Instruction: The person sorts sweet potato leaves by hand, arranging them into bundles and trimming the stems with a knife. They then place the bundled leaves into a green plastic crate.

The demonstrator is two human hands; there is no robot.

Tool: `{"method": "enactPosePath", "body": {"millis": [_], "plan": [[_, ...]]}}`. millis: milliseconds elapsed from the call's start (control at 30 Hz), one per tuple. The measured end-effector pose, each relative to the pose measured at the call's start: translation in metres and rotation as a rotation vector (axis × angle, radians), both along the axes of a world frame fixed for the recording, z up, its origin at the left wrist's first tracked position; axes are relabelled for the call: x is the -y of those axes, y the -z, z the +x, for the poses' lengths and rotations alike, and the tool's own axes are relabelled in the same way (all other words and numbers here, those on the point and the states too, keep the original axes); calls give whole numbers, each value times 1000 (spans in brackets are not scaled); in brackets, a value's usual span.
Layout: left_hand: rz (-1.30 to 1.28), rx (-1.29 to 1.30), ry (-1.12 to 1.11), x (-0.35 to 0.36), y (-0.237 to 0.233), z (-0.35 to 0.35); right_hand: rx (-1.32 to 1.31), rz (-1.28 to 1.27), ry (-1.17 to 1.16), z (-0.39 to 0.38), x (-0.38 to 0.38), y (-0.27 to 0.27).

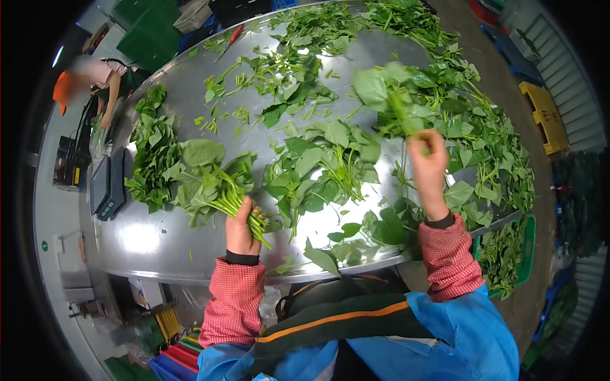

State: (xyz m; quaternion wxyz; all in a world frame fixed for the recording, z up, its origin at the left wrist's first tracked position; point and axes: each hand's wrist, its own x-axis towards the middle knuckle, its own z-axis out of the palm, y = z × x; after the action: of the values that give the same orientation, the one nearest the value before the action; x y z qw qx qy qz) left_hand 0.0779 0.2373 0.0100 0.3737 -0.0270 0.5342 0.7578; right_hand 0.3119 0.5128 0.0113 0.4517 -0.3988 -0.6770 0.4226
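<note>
1. The left hand (pixel 239 223) is closed around a bunch of leafy greens (pixel 213 184), gripping the stems, with the leaves fanning up and left over the metal table (pixel 159 241).
2. The right hand (pixel 427 162) is raised above the table and pinches a single leafy stalk (pixel 394 95), which is blurred.
3. Loose greens (pixel 318 171) lie on the table between the 2 hands.
4. Another person (pixel 101 79) stands at the table's far left end.
5. A green crate (pixel 524 254) of leaves sits at the right edge.

A shiny steel table (pixel 159 244) stands on a grey concrete floor (pixel 502 82), green crates (pixel 149 32) behind it, a yellow pallet (pixel 546 117) alongside.
</note>
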Motion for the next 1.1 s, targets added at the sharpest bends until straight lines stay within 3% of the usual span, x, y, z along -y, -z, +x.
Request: {"method": "enactPosePath", "body": {"millis": [33, 67, 100, 400, 533, 633, 733, 833, 1000, 1100], "plan": [[1, -1, 34, -7, -3, 6, 143, 170, -11, -7, 5, 2], [-1, -1, 63, -14, -4, 13, 223, 94, -94, -10, 17, 3], [-6, 0, 90, -19, -4, 20, 272, 274, -115, -13, 29, 2], [42, 89, 224, -63, -1, 87, 346, 890, -451, -37, 92, 9], [10, 102, 173, -64, 5, 86, 402, 961, -478, -38, 98, 4], [-21, 82, 65, -60, 9, 72, 502, 834, -560, -24, 92, 7], [5, 75, 6, -46, 3, 44, 530, 525, -704, 0, 95, 11], [40, 101, 55, -35, 12, 32, 768, 396, -1183, 20, 109, 30], [26, 272, 182, -30, 5, 45, 614, -79, -948, -14, 102, -17], [38, 282, 238, -27, 14, 49, 461, 131, -835, -30, 105, -9]]}}
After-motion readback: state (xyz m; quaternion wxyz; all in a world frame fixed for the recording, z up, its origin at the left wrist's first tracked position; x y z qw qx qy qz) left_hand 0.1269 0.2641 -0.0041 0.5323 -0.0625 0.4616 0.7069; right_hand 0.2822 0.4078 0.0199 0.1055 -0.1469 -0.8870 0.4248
